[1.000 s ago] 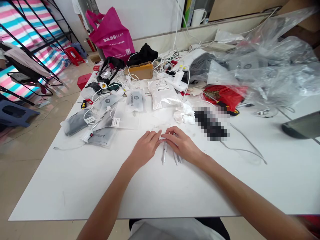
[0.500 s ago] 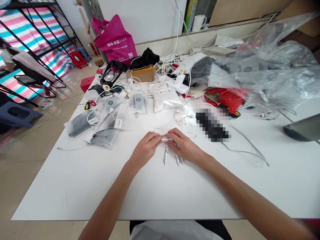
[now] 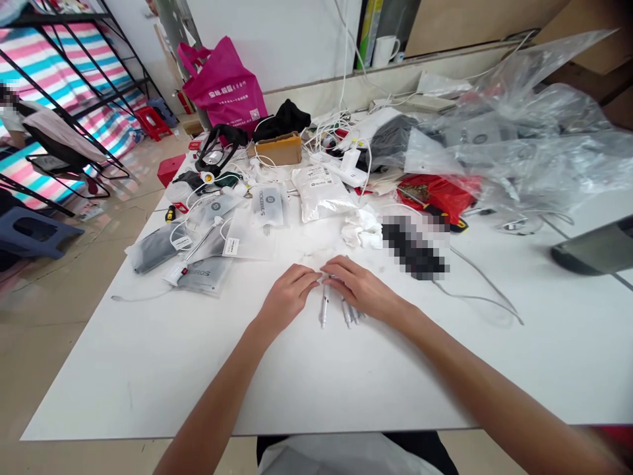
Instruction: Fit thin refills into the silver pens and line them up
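Observation:
My left hand (image 3: 287,294) and my right hand (image 3: 362,287) meet over the middle of the white table (image 3: 316,389), fingertips almost touching. Both are closed in a pinch on a slim white pen, mostly hidden by the fingers; only a small pale bit shows between them. Just below the fingertips lies a white pen (image 3: 324,313), pointing toward me. Several similar pens (image 3: 347,315) lie side by side, partly covered by my right hand.
Packaged items in frosted bags (image 3: 163,247) and a white parcel (image 3: 321,191) lie beyond my hands. Crumpled tissue (image 3: 363,227), a pixelated dark object (image 3: 413,247) and cables are to the right. Clear plastic sheeting (image 3: 514,138) covers the back right. A magenta bag (image 3: 227,86) stands behind.
The view has shifted slightly. The white pen between my fingers showed more plainly before; now my fingertips are closer together and hide most of it. The pens on the table stay put.

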Available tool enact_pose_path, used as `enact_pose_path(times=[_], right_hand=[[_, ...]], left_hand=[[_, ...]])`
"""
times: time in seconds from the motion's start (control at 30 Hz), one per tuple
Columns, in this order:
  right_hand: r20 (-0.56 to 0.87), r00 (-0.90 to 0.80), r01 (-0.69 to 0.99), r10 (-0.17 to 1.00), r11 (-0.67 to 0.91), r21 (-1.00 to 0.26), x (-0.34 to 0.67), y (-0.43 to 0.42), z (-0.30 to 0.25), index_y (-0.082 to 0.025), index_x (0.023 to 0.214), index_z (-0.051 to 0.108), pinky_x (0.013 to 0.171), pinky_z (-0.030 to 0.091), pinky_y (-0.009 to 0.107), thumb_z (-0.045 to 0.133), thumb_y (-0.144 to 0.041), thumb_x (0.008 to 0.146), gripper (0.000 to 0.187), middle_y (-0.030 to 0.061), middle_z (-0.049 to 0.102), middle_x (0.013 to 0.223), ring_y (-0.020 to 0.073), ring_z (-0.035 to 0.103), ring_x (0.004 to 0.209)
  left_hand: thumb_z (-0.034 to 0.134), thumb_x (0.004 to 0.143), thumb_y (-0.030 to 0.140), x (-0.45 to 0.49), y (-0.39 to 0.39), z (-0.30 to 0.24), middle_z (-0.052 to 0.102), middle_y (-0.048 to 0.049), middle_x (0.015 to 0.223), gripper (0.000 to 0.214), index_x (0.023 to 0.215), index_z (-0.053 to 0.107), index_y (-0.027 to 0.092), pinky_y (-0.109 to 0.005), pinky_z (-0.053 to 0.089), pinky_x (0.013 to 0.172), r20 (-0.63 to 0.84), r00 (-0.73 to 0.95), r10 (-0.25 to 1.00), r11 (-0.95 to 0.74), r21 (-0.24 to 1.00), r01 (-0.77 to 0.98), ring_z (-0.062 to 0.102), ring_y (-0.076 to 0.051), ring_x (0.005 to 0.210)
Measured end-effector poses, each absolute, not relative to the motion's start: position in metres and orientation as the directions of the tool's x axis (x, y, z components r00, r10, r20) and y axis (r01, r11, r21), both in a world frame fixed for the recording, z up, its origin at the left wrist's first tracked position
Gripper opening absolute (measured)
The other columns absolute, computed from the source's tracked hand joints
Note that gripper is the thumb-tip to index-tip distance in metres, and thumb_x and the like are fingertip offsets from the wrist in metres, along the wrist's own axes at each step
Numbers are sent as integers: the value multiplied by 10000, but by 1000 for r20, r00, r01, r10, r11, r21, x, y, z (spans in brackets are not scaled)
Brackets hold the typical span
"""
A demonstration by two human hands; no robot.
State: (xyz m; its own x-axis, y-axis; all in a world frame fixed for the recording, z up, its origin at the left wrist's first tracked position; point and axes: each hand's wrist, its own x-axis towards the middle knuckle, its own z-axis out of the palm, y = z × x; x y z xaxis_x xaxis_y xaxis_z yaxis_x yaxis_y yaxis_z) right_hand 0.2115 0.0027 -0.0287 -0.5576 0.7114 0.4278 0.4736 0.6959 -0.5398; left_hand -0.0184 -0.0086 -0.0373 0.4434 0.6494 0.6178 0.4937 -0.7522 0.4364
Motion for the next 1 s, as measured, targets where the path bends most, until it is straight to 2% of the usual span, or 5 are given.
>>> enact_pose_path(times=[0.47, 0.6, 0.73, 0.9, 1.0], right_hand=[[498, -545, 429, 674, 735, -526, 210, 5, -31, -246, 1214, 633, 774, 576, 366, 449, -285, 1101, 219, 100, 651, 1083, 204, 655, 882], [561, -496, 488, 663, 747, -451, 209, 6, -33, -235, 1150, 671, 784, 555, 386, 480, -313, 1096, 213, 89, 692, 989, 217, 649, 862], [500, -496, 475, 710, 704, -528, 210, 5, -32, -227, 1231, 634, 795, 560, 374, 464, -330, 1102, 238, 98, 682, 1036, 221, 653, 907], [547, -462, 460, 698, 716, -525, 215, 10, -32, -232, 1186, 657, 848, 567, 376, 471, -335, 1097, 230, 117, 640, 1125, 222, 650, 970], [580, -423, 487, 696, 714, -503, 217, 12, -32, -241, 1161, 677, 843, 565, 382, 482, -345, 1092, 232, 115, 639, 1103, 226, 645, 964]], left_hand=[[580, 1046, 256, -24, -4, -37, 701, -90, 1164, 208, 1223, 686, 231, -341, 583, 866, 584, 411, 700, -700, 444, 560, 699, -182, 1006], [657, 1010, 315, -24, -1, -39, 753, -39, 921, 108, 1014, 724, 230, -368, 512, 803, 633, 384, 673, -684, 335, 648, 683, -188, 860], [676, 998, 310, -21, -2, -39, 764, -29, 876, 81, 1007, 719, 242, -385, 474, 820, 657, 364, 660, -672, 301, 677, 678, -200, 853], [774, 912, 451, -22, -3, -26, 785, -66, 1086, 393, 1240, 702, 248, -435, 480, 981, 569, 280, 773, -585, 471, 660, 694, -241, 1012], [692, 973, 442, -23, -3, -17, 786, -35, 982, 209, 1032, 768, 256, -393, 513, 921, 416, 184, 890, -441, 686, 579, 696, -204, 920]])
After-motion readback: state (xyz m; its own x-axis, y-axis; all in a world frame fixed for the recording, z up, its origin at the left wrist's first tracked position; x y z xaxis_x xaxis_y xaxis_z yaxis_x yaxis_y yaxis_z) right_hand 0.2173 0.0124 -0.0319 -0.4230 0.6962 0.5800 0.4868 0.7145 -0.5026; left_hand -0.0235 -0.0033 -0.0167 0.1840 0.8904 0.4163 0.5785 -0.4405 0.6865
